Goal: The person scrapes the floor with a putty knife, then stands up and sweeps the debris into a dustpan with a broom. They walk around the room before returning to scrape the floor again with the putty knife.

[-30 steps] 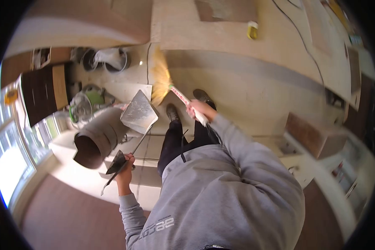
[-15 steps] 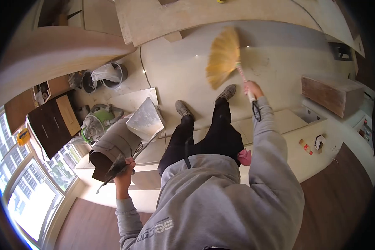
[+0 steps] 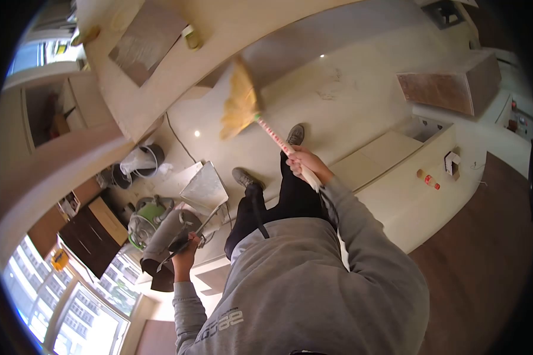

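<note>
My right hand (image 3: 305,164) is closed around the pale handle of a hand broom (image 3: 240,105), whose yellow bristles are fanned out over the light floor ahead of my feet. In my left hand (image 3: 186,251), at the lower left, is the handle of a metal dustpan (image 3: 205,188). The pan part is tilted and lies beside my left leg. A dark object, too unclear to name, shows at my left fingers.
A large board-like surface (image 3: 219,29) spans the front. Buckets (image 3: 151,160), a green machine (image 3: 148,222) and a grey roll (image 3: 170,234) stand at the left. A brown box (image 3: 438,92) sits at right, with a bottle (image 3: 429,179) on a pale ledge.
The view has turned and shifted. My right hand and the broom have moved left and closer to my body. The dustpan stays at my left side, still held.
</note>
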`<state>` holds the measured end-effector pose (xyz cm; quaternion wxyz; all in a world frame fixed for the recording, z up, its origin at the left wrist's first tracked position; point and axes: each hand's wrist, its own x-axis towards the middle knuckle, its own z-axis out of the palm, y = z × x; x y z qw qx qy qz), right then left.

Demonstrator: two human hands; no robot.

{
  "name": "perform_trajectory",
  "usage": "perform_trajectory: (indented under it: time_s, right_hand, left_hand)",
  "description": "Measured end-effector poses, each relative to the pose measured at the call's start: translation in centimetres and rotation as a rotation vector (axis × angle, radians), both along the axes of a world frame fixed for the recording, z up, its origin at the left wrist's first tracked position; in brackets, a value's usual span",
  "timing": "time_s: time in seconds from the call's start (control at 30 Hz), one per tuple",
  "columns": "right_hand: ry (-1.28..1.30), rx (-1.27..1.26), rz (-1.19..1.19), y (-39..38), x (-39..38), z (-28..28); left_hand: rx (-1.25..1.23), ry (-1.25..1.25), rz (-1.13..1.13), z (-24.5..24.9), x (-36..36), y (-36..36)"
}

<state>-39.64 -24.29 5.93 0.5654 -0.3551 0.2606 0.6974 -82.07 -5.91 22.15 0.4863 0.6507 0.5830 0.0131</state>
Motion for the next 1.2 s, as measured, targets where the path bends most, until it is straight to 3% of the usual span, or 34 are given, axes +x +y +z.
perform_trajectory:
  time_s: [0.03,0.07,0.13,0.17,0.23,0.3,0.33,0.43,0.5,0.57,0.6,0.67,0.8,0.93,1.0,1.1,1.2]
  right_hand:
    - [0.158,0.044,-0.106,-0.5,0.1,-3.8]
    - [0.16,0.056,-0.123,-0.3,0.7,-5.2]
    - [-0.001,-0.022,0.043,-0.2,0.9,-7.5]
    - [0.21,0.02,0.004,-1.8,1.4,-13.0]
    - [-0.149,0.209,0.21,-4.6,5.5,-14.7]
    - [-0.443,-0.033,0.32,-7.8,10.2,-15.8]
    - [-0.496,0.062,0.225,-10.9,12.8,-18.0]
    - [0.031,-0.168,-0.105,-15.3,21.3,-20.3]
    - [0.007,-0.232,-0.194,-16.1,25.5,-19.1]
    - [-0.316,-0.214,-0.001,-16.7,29.1,-18.9]
    - [-0.309,-0.217,-0.011,-16.9,29.5,-17.8]
    - [-0.77,-0.448,0.118,-15.4,31.0,-14.1]
    - [-0.851,-0.557,-0.105,-14.9,29.1,-5.3]
    - [-0.791,-0.528,-0.173,-18.9,24.2,2.9]
    - [-0.6,-0.449,-0.156,-22.5,20.3,6.4]
    - [-0.375,-0.539,-0.422,-24.2,10.6,15.3]
    - [-0.155,-0.422,-0.563,-24.9,1.1,20.1]
  left_hand:
    - [0.067,0.012,-0.067,-0.5,0.9,0.4]
    - [0.04,0.029,-0.051,0.1,2.8,0.8]
    - [0.031,0.069,-0.092,1.7,6.3,1.5]
    - [0.016,0.101,-0.116,2.5,7.5,1.8]
    - [0.084,0.072,-0.207,3.0,9.0,2.7]
    - [0.336,0.225,-0.508,4.9,12.1,2.8]
    - [0.435,0.186,-0.565,5.4,13.5,2.7]
    - [0.346,0.16,-0.562,6.4,16.3,2.7]
    - [0.373,0.202,-0.659,6.9,18.6,2.8]
    - [0.406,0.235,-0.763,6.7,20.9,3.3]
    - [0.387,0.213,-0.776,6.6,21.9,3.6]
    - [0.313,0.18,-0.788,6.2,23.9,4.6]
    - [0.297,0.03,-0.897,4.3,27.6,6.5]
    - [0.225,-0.03,-0.916,1.6,31.2,8.4]
    - [0.241,-0.08,-0.979,-0.8,32.2,9.7]
    - [0.246,-0.102,-1.062,-2.3,35.4,11.4]
    - [0.123,-0.258,-1.027,-5.2,37.8,13.0]
